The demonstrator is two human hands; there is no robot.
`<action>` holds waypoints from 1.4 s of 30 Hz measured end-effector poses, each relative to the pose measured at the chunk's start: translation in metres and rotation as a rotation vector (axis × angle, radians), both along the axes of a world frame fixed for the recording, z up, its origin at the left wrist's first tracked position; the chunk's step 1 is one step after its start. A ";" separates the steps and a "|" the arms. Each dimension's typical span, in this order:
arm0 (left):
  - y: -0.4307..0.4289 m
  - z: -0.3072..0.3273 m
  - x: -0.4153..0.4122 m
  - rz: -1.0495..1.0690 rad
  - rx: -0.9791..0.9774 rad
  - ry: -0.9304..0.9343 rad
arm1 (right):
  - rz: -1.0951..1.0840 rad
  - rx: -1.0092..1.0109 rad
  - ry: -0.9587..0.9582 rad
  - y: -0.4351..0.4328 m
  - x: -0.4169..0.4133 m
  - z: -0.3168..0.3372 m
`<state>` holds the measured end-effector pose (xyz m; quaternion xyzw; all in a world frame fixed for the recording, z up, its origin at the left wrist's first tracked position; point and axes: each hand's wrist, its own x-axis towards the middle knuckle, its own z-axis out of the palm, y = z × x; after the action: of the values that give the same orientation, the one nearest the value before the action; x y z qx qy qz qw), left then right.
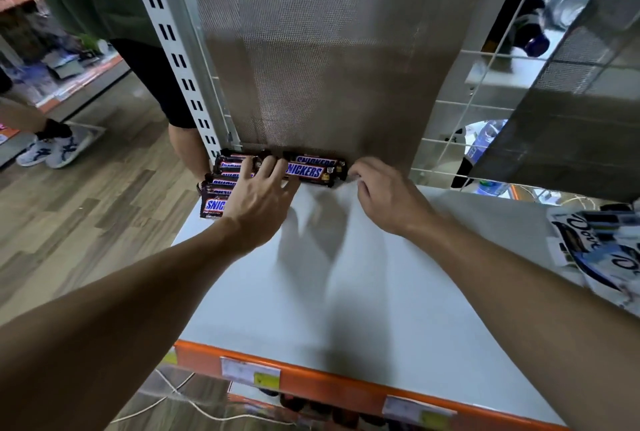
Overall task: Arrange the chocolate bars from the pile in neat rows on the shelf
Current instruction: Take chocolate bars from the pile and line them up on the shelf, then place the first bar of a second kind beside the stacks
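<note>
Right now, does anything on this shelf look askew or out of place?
Yes. The Snickers bars at the back left overlap in a staggered heap reaching the shelf edge, not a row. The Dove packs at right lie jumbled.

White shelf (363, 274), orange front edge (311, 380) with price labels (250, 372) clipped on.
Chocolate bars (306, 171) sit in the back left corner, touching the mesh back panel (329, 67). Two lie lengthwise along the back, and the others overlap in a line coming forward along the left edge. Pile of white-and-blue packs (595, 250) lies at the right edge, well apart from the bars.
</note>
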<state>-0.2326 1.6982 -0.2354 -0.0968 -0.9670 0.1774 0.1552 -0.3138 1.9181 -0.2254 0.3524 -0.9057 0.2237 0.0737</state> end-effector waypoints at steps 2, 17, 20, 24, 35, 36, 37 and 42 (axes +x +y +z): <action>0.009 0.002 0.007 -0.001 -0.001 -0.014 | -0.024 0.075 0.064 0.015 0.009 0.001; 0.206 0.081 0.031 -0.200 0.146 -0.117 | -0.446 0.177 0.114 0.243 0.104 0.081; 0.249 0.093 0.032 -0.263 0.142 -0.167 | -0.626 0.214 0.107 0.296 0.121 0.093; 0.302 0.101 0.037 -0.336 0.155 -0.234 | -0.777 0.159 0.065 0.352 0.146 0.094; 0.399 0.091 0.028 -0.492 0.041 -0.384 | -0.844 0.196 -0.021 0.386 0.173 0.071; 0.405 0.090 0.025 -0.493 0.043 -0.402 | -0.839 0.189 -0.022 0.386 0.170 0.066; 0.409 0.089 0.023 -0.489 0.045 -0.410 | -0.836 0.177 -0.028 0.385 0.165 0.061; 0.420 0.089 0.021 -0.541 0.043 -0.466 | -0.784 0.194 -0.024 0.382 0.152 0.053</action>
<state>-0.2112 2.1178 -0.1460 -0.3838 -0.9193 0.0826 -0.0261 -0.1614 2.3001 -0.1726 -0.0172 -0.9892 0.0959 0.1092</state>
